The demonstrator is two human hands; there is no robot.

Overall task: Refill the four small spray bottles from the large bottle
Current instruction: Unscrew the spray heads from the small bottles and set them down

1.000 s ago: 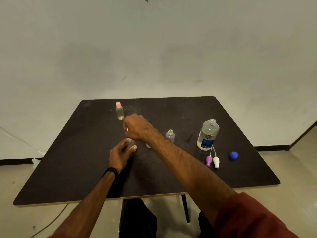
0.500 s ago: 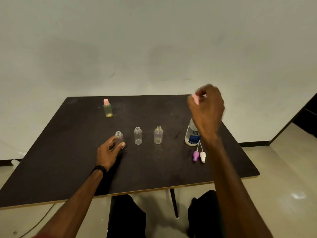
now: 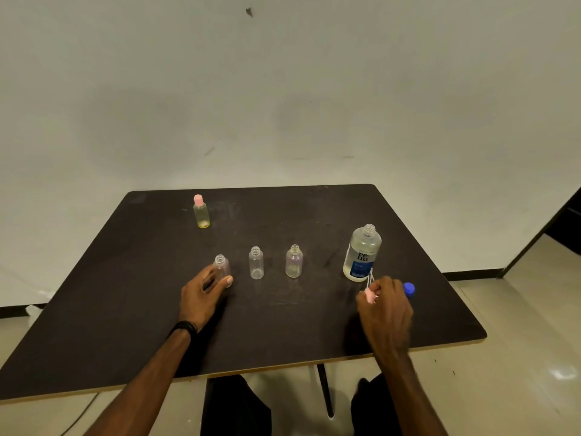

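Three small clear bottles stand uncapped in a row on the dark table [image 3: 125, 309]: the left bottle [image 3: 221, 265], the middle bottle [image 3: 256, 262] and the right bottle [image 3: 294, 261]. My left hand [image 3: 202, 294] is wrapped loosely around the left bottle. A fourth small bottle [image 3: 201, 212] with a pink cap and yellowish liquid stands at the back left. The large bottle [image 3: 361, 253] stands open at the right. Just in front of it, my right hand [image 3: 385, 305] pinches a pink spray cap [image 3: 371, 295] low over the table. The other spray caps are hidden under this hand.
A blue cap [image 3: 409, 289] lies on the table right of my right hand. The table's front edge is close to my body, and a white wall stands behind the table. My dark-clad legs show below the table.
My right hand lifted the pink spray cap off the left bottle, carried it right, high above the large bottle, then came down in front of that bottle. My left hand stayed on the left bottle.
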